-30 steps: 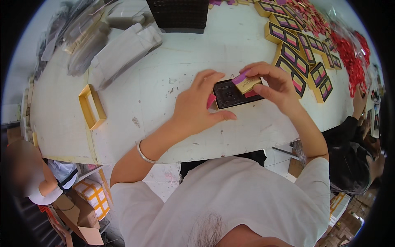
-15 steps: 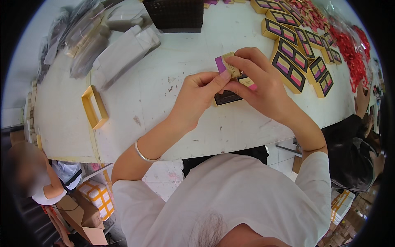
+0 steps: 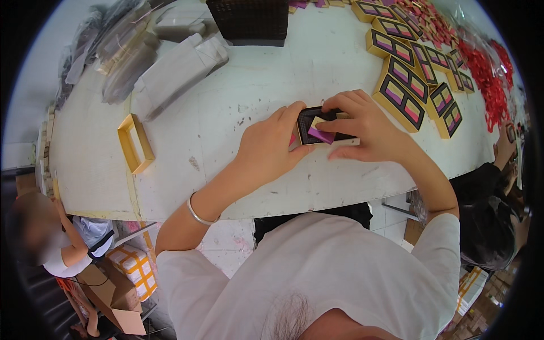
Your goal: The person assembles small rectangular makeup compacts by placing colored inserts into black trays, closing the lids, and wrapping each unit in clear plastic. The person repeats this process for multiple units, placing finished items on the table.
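Note:
A small gold-edged box with a black tray insert [image 3: 306, 120] lies on the table in front of me. My left hand [image 3: 269, 144] grips its left end, fingers at the far corner and thumb along the near side. Something pink [image 3: 292, 139] peeks out beside those fingers. Over the tray, a small purple-and-gold wrapped piece [image 3: 322, 135] sits tilted. My right hand [image 3: 365, 127] reaches across the box's right part with fingers spread, a fingertip on the piece and the thumb apart from it. That hand hides much of the tray's right side.
Several filled gold boxes [image 3: 403, 102] stand at the right, near loose wrapped pieces [image 3: 433, 25] and red ribbons [image 3: 481, 79]. An open gold frame [image 3: 136, 144] lies left. Clear plastic sleeves [image 3: 175, 76] and a dark basket [image 3: 249, 22] are farther back. Other people sit at both sides.
My hands have come apart from pinching the wrapped piece together. The left now grips the box end; the piece has come down over the tray under my right fingers.

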The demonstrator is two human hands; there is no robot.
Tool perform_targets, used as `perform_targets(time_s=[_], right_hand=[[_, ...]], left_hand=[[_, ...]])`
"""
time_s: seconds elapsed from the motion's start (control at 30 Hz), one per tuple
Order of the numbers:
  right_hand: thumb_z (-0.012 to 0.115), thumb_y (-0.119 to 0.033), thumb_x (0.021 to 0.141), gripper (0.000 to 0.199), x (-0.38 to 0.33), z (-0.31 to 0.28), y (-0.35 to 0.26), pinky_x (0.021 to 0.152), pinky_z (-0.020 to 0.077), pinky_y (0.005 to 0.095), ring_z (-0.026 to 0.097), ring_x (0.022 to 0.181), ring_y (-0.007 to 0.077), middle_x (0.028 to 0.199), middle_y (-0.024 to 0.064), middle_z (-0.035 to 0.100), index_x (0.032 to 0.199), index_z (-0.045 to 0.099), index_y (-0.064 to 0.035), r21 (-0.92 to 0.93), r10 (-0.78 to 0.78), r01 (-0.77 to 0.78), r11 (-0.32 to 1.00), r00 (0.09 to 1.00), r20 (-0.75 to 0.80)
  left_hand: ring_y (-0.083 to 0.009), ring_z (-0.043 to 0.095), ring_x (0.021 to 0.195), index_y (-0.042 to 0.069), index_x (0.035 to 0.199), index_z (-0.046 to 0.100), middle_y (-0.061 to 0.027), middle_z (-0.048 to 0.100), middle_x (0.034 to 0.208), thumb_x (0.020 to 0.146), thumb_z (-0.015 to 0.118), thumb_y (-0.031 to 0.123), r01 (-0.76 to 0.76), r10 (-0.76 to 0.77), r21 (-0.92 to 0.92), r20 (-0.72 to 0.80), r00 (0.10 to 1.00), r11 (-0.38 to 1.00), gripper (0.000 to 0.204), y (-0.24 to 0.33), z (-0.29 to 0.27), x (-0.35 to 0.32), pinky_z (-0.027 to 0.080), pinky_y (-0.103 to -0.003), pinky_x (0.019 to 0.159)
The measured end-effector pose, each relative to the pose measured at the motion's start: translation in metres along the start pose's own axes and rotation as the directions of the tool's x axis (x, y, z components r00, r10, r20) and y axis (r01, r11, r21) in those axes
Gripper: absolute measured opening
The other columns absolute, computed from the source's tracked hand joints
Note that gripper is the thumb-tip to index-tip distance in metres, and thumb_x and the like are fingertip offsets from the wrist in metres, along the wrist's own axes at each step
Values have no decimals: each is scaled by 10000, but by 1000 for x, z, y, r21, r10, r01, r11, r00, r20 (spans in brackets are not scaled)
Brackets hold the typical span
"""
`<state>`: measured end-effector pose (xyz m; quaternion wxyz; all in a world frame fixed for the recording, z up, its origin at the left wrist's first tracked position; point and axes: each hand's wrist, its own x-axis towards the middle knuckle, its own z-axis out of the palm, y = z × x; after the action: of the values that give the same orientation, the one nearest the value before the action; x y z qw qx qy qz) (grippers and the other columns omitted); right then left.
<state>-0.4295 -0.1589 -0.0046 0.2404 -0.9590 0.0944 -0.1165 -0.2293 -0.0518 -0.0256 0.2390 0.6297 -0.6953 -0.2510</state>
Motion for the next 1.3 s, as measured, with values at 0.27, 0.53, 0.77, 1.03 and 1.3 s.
perform_targets(time_s=[0.27,0.53,0.77,1.03,1.3], right_hand=[[701,16,700,298,4,16,10,927,387,390,475,1057,294,1137,93,496,971,698,-109,196,160,-145,970,985,-61],[667,-2,707,115,20,18,2,880,389,391,500,914,252,932,65,516,757,591,-72,344,399,-380,859,917,18],[721,-92,698,289,11,6,-11,900,393,404,490,1017,311,1154,147,491,929,551,-56,166,281,-267,949,957,-67],[737,-116,661,474,-9,4,-2,955,377,449,478,1101,366,1201,172,490,1062,497,-38,-170,205,-213,962,977,-65],[699,-208,779,405,45,-24,52,949,395,418,502,1070,343,1160,165,528,1107,527,-42,-265,83,-226,938,884,-460]], left_hand=[[-254,604,880,101,1231,444,-93,607,967,698,759,153,17,10,-230,117,993,973,621,-8,-4,11,475,-345,765],[-272,600,889,93,1238,442,-112,602,997,700,760,215,11,4,-187,79,997,982,637,-10,-4,4,474,-372,761],[-230,618,760,98,1089,594,-91,593,1020,738,739,316,354,-302,20,-481,823,935,438,-19,-88,-65,491,-340,655],[-306,583,761,29,822,613,-117,583,854,800,664,375,891,-555,153,-733,393,428,350,-104,-87,-164,458,-397,683],[-213,534,543,15,664,541,-77,540,706,655,803,194,656,-454,47,-683,572,754,317,-80,-55,-197,436,-303,489]])
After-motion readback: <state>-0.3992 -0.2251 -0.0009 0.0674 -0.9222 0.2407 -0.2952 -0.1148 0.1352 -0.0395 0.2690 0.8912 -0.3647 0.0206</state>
